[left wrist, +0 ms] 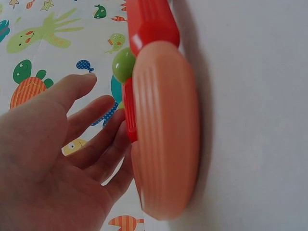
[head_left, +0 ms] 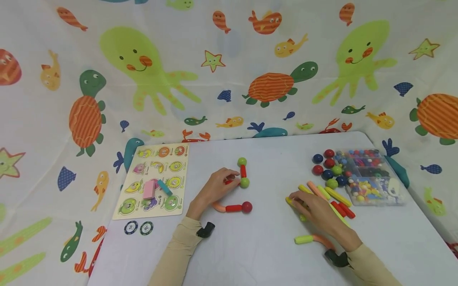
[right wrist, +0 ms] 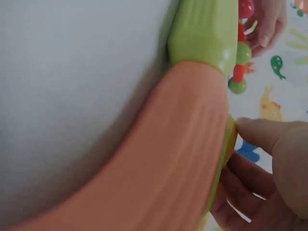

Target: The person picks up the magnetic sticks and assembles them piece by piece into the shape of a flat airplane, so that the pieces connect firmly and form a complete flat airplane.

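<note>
Positions are taken from the bead box [head_left: 379,203] on the desk [head_left: 272,254]. Left of the box, I note the right hand [head_left: 318,212] with its fingers and thumb pinching a yellow stick [head_left: 289,201]. Farther left of the box, the left hand [head_left: 216,184] has loosely open fingers beside a red stick [head_left: 243,171] set between two green balls [head_left: 245,182]; whether they touch, I cannot tell. Loose balls [head_left: 317,170] lie just left of the box, the fruit board [head_left: 161,212] well to its left.
</note>
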A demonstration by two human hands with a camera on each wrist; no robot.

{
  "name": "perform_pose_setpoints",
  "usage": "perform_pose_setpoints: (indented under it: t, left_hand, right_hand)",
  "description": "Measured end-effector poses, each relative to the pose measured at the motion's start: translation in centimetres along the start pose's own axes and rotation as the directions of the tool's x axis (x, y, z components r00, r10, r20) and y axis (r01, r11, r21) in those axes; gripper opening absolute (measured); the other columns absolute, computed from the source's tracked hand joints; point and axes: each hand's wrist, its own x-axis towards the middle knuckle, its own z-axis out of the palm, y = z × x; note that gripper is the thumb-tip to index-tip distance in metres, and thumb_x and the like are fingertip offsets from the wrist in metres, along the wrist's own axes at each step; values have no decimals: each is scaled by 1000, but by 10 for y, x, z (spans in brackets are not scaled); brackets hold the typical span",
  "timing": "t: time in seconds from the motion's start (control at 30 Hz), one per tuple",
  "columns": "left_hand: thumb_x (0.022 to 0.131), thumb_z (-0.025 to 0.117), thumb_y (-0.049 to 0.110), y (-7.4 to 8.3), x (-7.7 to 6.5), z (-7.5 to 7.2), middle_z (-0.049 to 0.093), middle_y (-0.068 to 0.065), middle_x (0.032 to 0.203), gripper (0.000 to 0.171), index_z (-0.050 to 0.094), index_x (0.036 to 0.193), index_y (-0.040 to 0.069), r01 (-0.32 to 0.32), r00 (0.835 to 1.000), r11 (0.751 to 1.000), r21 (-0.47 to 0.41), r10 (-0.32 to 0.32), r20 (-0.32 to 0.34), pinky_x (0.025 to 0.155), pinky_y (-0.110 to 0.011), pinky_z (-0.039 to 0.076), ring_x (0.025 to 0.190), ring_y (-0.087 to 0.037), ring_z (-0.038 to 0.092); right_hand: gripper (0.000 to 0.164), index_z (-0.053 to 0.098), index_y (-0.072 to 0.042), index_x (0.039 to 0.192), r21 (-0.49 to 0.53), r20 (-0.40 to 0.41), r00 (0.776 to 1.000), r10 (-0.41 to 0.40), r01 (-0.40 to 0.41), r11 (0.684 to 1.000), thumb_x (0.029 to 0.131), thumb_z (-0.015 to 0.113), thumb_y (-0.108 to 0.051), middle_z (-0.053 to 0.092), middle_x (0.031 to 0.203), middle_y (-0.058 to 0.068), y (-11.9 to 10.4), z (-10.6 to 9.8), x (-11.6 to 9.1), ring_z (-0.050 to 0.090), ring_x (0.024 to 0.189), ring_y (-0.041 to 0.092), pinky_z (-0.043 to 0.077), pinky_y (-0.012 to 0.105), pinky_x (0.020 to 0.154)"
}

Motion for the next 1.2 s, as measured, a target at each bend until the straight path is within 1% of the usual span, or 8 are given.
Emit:
perform_pose_setpoints:
  t: [0.1, 0.23, 0.33, 0.5, 0.7, 0.83, 0.97, 1.2]
  left_hand:
    - [97, 70, 30, 0, 0, 0, 65, 4, 109, 35, 69, 129, 16, 3, 1000, 1000, 6, -3, 4, 90, -30, 54, 98, -12, 58]
    - [97, 70, 30, -1, 1, 0, 65, 4, 108, 34, 69, 128, 17, -4, 1000, 1000, 11, 4, 0, 89, -29, 54, 98, -11, 58]
    - [97, 69, 30, -1, 1, -1, 65, 4, 107, 33, 69, 128, 16, -12, 1000, 1000, 12, 12, -5, 89, -29, 54, 97, -12, 58]
    - [98, 68, 29, -1, 3, -2, 65, 3, 105, 32, 70, 126, 13, -28, 999, 1000, 3, 28, -16, 88, -30, 54, 96, -12, 59]
    - [99, 67, 29, 3, 6, -7, 64, 4, 107, 32, 69, 127, 14, 2, 1000, 1000, 1, -2, -6, 90, -31, 54, 100, -12, 58]
    - [99, 68, 27, 10, 11, -13, 64, 1, 110, 34, 67, 130, 13, 29, 1000, 999, 12, -29, -12, 91, -33, 54, 102, -15, 58]
    - [99, 67, 26, 13, 20, -19, 65, -2, 112, 36, 66, 131, 10, 27, 999, 999, 30, -27, -19, 92, -34, 54, 104, -18, 59]
    - [100, 65, 28, 9, 38, -20, 65, -2, 108, 36, 64, 132, 11, 45, 999, 999, 20, -45, -7, 90, -32, 53, 101, -17, 58]
  right_hand:
    - [24, 74, -15, 113, -38, -16, 999, -39, 38, 999, 90, 74, -6, 75, 106, -8, -1, 1, 1, 69, 94, 6, 58, 34, 83]
    - [25, 75, -14, 113, -59, -9, 1000, -27, 27, 998, 90, 76, -6, 75, 106, -6, -2, -1, 3, 69, 97, 12, 58, 39, 85]
    - [25, 74, -14, 114, -64, 0, 1000, -7, 7, 998, 89, 77, -10, 73, 104, -4, -3, -2, 5, 65, 95, 13, 57, 39, 83]
    - [34, 73, -13, 118, -90, 29, 999, 44, -42, 995, 86, 82, -16, 68, 108, 0, -2, -3, 5, 59, 97, 15, 56, 40, 83]
    - [37, 70, -9, 120, -62, -3, 997, 79, -79, 995, 85, 82, -9, 69, 109, 3, -2, -5, 12, 62, 96, 16, 58, 40, 84]
    - [35, 68, -5, 121, 14, -57, 994, 98, -98, 995, 88, 77, -4, 69, 110, 6, -4, -13, 28, 65, 96, 19, 58, 44, 84]
    - [31, 67, -6, 121, 59, -84, 991, 103, -99, 993, 91, 74, -6, 69, 111, 8, -7, -21, 54, 64, 97, 20, 58, 45, 82]
    - [32, 64, -5, 127, 119, -29, 992, 125, -120, 986, 95, 69, -10, 67, 119, 11, -12, -19, 100, 62, 104, 24, 55, 46, 88]
